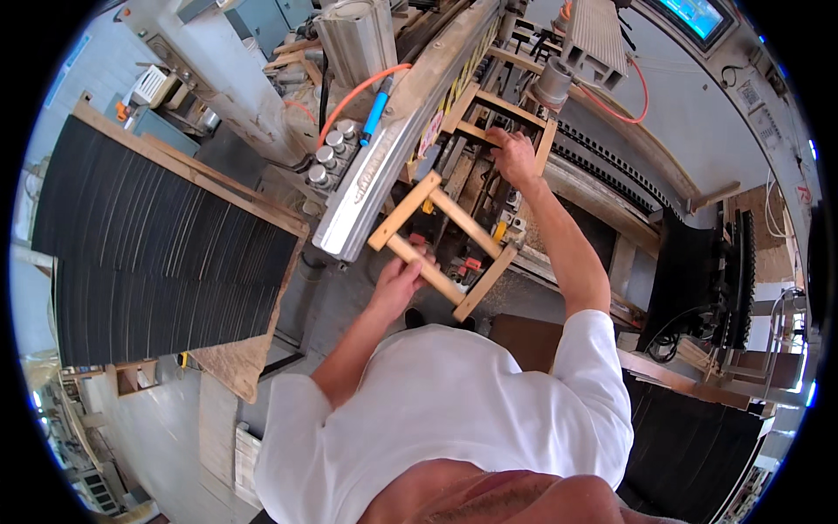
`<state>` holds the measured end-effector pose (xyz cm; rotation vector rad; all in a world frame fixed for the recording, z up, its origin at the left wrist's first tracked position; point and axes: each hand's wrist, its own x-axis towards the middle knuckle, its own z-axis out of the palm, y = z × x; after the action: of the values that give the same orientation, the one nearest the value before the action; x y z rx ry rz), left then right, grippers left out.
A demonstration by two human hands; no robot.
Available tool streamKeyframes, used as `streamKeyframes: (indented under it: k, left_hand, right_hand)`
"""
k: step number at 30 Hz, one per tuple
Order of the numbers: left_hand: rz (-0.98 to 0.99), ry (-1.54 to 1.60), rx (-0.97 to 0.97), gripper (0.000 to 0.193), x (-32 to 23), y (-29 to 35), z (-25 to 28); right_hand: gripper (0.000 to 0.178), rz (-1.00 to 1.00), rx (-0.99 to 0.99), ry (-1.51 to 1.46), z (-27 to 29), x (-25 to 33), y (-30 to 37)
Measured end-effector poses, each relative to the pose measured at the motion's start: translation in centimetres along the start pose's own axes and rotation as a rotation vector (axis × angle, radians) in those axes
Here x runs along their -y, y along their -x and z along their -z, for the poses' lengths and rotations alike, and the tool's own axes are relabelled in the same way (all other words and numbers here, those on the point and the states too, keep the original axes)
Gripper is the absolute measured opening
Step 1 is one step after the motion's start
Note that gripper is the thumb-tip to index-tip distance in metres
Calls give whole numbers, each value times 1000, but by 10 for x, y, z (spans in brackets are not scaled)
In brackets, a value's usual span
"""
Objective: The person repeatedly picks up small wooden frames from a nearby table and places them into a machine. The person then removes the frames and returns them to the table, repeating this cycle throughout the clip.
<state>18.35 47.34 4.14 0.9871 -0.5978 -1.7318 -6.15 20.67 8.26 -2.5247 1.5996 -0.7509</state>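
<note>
In my left hand (403, 278) is a light wooden frame (467, 224) made of several bars, held tilted in front of my body. The fingers close around its near lower bar, and part of them is hidden behind it. My right hand (515, 157) reaches further forward to a second wooden frame (513, 108), which sits in the machine. Its thumb and fingers are bent together at that frame's nearer bar. Below the held frame are machine parts with red and yellow pieces.
A metal machine beam (384, 166) runs along the left, with a blue cylinder (376, 112) and an orange hose (353, 94) on it. Stacked black sheets (166, 236) stand at left. A motor-like unit (554, 85) hangs above the far frame. A lit screen (694, 17) is at upper right.
</note>
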Motion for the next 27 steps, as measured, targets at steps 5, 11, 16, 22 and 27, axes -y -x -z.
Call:
streamKeyframes:
  k: [5,11,16,22,27]
  left_hand:
    - [50,31,-56,28,3,38,51]
    - [8,123,-129,28,1,35,81]
    - [-38,139,-225,27,5,35,89]
    - [-110,214,-384,24,20,45,77]
    - [-134,246,-474,25,35,45,69]
  right_hand:
    - [39,35,60,110,-12,-4,-23]
    - [34,70,117,492,-16,-25,-69]
    - [14,115,242,784,-22,-30,-122]
    - [9,67,348,785,-28,-58,-170]
    - [8,67,341,636,-23,-70,-187]
